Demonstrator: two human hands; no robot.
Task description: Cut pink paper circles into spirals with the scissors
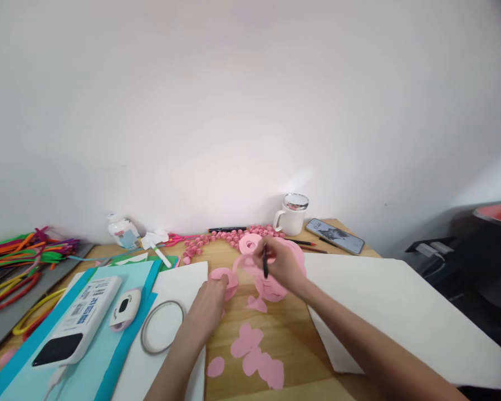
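My left hand (209,303) is closed, its fingertips pinching a round pink paper piece (230,283) low over the table. To its right, my right hand (281,266) grips a slim black pen-like tool (265,263); its exact kind is too small to tell. A curved pink paper strip (247,262) spans the space between the two hands. Large pink paper rounds (297,256) lie partly hidden under and behind my right hand. Just beyond it is a pink ring-shaped paper (249,243). Pink paper scraps (250,351) are scattered in front of my hands.
Small rolled pink paper roses (198,244) line the back, near a white mug (293,216) and a phone (336,235). White board (384,312) lies right. At left are a tape roll (162,327), a white power bank (81,320), a bottle (123,231) and colourful pipe cleaners (29,250).
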